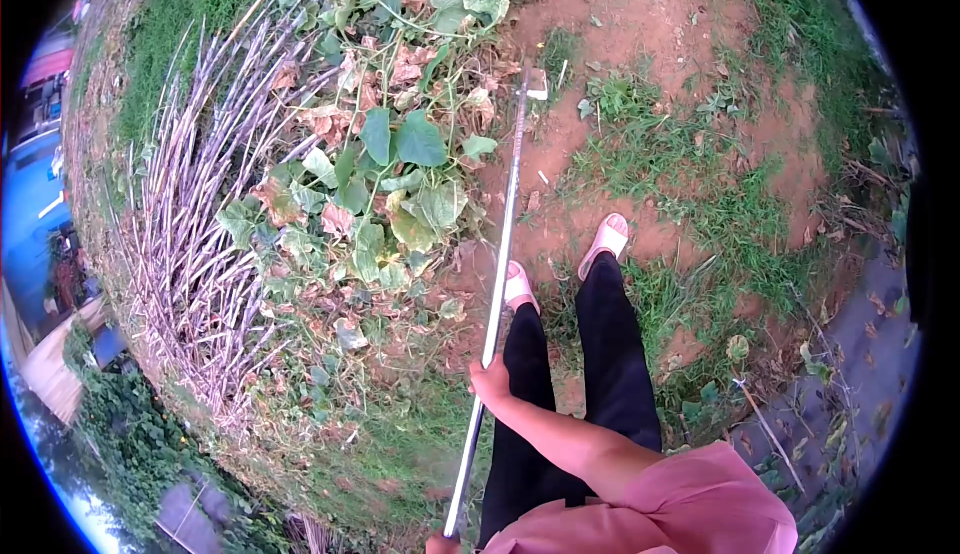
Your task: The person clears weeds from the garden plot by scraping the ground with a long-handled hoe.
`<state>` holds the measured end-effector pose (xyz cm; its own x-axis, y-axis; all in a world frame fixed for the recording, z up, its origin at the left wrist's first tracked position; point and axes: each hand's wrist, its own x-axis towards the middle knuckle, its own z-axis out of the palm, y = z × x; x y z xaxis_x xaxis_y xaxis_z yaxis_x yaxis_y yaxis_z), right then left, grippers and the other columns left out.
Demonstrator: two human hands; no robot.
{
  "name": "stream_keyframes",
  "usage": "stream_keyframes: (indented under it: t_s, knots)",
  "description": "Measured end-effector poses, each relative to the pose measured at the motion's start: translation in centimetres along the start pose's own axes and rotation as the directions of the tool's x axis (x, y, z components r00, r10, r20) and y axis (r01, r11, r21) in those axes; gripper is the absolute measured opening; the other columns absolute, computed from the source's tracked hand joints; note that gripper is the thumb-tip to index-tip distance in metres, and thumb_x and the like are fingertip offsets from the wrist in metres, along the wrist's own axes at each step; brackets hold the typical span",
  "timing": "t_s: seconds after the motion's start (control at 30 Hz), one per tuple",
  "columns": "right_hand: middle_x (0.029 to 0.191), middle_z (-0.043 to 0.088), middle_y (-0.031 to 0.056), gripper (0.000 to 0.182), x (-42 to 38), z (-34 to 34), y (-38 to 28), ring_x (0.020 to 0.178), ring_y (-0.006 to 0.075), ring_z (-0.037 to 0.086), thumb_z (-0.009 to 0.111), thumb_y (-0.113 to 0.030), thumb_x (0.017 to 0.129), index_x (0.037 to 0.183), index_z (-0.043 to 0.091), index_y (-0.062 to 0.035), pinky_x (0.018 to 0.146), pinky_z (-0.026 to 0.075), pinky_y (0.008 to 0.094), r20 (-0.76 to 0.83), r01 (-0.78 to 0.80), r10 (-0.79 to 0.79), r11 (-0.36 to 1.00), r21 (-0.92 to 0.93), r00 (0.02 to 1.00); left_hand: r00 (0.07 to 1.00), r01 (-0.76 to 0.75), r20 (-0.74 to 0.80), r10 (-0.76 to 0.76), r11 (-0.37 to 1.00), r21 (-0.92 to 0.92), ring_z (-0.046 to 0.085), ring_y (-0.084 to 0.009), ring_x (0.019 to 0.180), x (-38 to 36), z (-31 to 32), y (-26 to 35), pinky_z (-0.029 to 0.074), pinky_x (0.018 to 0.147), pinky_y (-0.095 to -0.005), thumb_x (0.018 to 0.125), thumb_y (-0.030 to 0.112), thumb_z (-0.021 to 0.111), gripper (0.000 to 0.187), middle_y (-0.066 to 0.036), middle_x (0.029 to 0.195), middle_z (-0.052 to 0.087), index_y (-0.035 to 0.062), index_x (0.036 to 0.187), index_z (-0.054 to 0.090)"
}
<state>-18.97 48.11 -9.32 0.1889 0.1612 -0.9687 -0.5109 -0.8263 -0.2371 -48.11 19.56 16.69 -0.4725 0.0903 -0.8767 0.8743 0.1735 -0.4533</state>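
Observation:
A long silver-handled tool [509,204], apparently a hoe, slants across the middle of the head view. Its far end rests near the bare soil, with a small pale blade-like piece [537,84] there. Partway down the handle, my right hand [490,382] is closed around it. My left hand [443,545] grips the near end at the bottom edge, only partly in view. Just left of the tool's far half lie vines with green and withered brown leaves [420,141].
A heap of dry stalks [205,194] lies on the left. Grass patches [660,134] and reddish soil [640,14] spread right of the tool. My sandalled feet [605,239] stand close to the handle. A grey strip [850,354] with dry stems borders the right; blue structures [35,204] show far left.

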Motion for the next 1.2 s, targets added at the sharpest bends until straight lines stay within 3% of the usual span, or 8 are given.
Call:
stream_keyframes:
  t_s: [0.17, 0.47, 0.57, 0.67, 0.8, 1.1, 1.13, 1.2]
  knots:
    - [0.056, 0.045, 0.0065, 0.02, 0.4, -4.0, -2.3, 0.037, 0.0155, 0.046, 0.054, -0.01, 0.077, 0.086, 0.039, -0.0011, 0.034, 0.04, 0.0298, -0.091, -0.052, 0.069, 0.981, 0.185, 0.993, 0.983, 0.037, -0.177, -0.041, 0.999, -0.025, 0.063, -0.0344, 0.075, -0.9, -6.1, 5.4, 0.05, 0.067, -0.0422, 0.07, 0.041, 0.061, 0.033, -0.016, 0.075, 0.064, 0.0136, 0.088, 0.066]
    - [0.062, 0.055, 0.0125, 0.021, 18.5, -11.6, -23.0, 0.045, 0.0212, 0.055, 0.057, -0.016, 0.079, 0.084, 0.046, 0.0018, 0.04, 0.043, 0.0342, -0.476, 0.473, -0.484, 0.868, -0.153, 0.734, 0.87, -0.411, -0.36, 0.336, 0.898, -0.156, 0.06, -0.0378, 0.073, 10.2, -18.1, 31.7, 0.047, 0.065, -0.0469, 0.076, 0.044, 0.058, 0.036, -0.018, 0.074, 0.062, 0.0095, 0.081, 0.061]
    - [0.075, 0.06, 0.0244, 0.024, 17.1, -6.2, -14.7, 0.074, 0.0373, 0.061, 0.058, -0.017, 0.077, 0.086, 0.048, 0.002, 0.068, 0.048, 0.0411, -0.456, 0.31, -0.479, 0.864, -0.397, 0.75, 0.964, -0.244, -0.145, 0.224, 0.96, -0.141, 0.061, -0.0374, 0.082, 13.3, -11.9, 25.1, 0.048, 0.071, -0.0469, 0.077, 0.048, 0.054, 0.041, -0.019, 0.084, 0.063, 0.0096, 0.087, 0.063]
    - [0.082, 0.061, 0.0255, 0.033, 10.7, -2.6, 0.0, 0.073, 0.0391, 0.061, 0.059, -0.02, 0.076, 0.096, 0.045, 0.0018, 0.068, 0.049, 0.0427, -0.387, 0.114, -0.304, 0.89, -0.441, 0.871, 0.965, -0.027, 0.262, 0.014, 0.999, 0.047, 0.059, -0.0351, 0.094, 11.4, -3.8, 12.3, 0.046, 0.083, -0.0416, 0.074, 0.058, 0.051, 0.061, -0.021, 0.099, 0.061, 0.0043, 0.1, 0.062]
    - [0.078, 0.061, 0.0216, 0.037, 3.6, -3.5, 3.2, 0.062, 0.0315, 0.064, 0.057, -0.02, 0.076, 0.101, 0.043, 0.0046, 0.053, 0.052, 0.0381, -0.22, -0.116, 0.072, 0.974, -0.197, 0.973, 0.968, 0.01, 0.252, 0.005, 0.998, -0.059, 0.058, -0.0338, 0.097, 6.2, 0.8, 3.8, 0.045, 0.085, -0.0407, 0.072, 0.051, 0.053, 0.054, -0.021, 0.099, 0.061, 0.0042, 0.098, 0.063]
    - [0.059, 0.051, 0.0058, 0.027, 7.0, -12.0, -17.3, 0.044, 0.0182, 0.054, 0.061, -0.024, 0.082, 0.088, 0.043, -0.0051, 0.039, 0.046, 0.0323, 0.013, 0.101, -0.105, 0.98, 0.17, 0.994, 0.915, -0.403, -0.068, 0.399, 0.912, -0.076, 0.061, -0.0374, 0.081, 10.9, -12.9, 21.3, 0.048, 0.071, -0.046, 0.079, 0.047, 0.051, 0.045, -0.021, 0.084, 0.062, 0.0045, 0.09, 0.063]
    - [0.06, 0.052, 0.0054, 0.024, 11.9, -14.3, -23.0, 0.047, 0.0165, 0.054, 0.06, -0.025, 0.083, 0.084, 0.045, -0.006, 0.04, 0.046, 0.0306, -0.128, 0.406, -0.388, 0.897, 0.175, 0.913, 0.896, -0.44, -0.137, 0.422, 0.884, -0.155, 0.061, -0.0376, 0.079, 13.8, -11.8, 22.9, 0.048, 0.07, -0.0462, 0.078, 0.046, 0.052, 0.043, -0.021, 0.081, 0.062, 0.0056, 0.088, 0.063]
    - [0.058, 0.051, 0.0039, 0.023, 15.7, -14.3, -26.5, 0.045, 0.0157, 0.052, 0.057, -0.024, 0.083, 0.08, 0.045, -0.0046, 0.038, 0.04, 0.0283, -0.29, 0.301, -0.244, 0.938, 0.173, 0.925, 0.893, -0.44, -0.198, 0.405, 0.878, -0.189, 0.061, -0.0384, 0.077, 12.9, -14.0, 26.1, 0.048, 0.069, -0.0466, 0.078, 0.043, 0.053, 0.04, -0.022, 0.079, 0.062, 0.005, 0.085, 0.063]
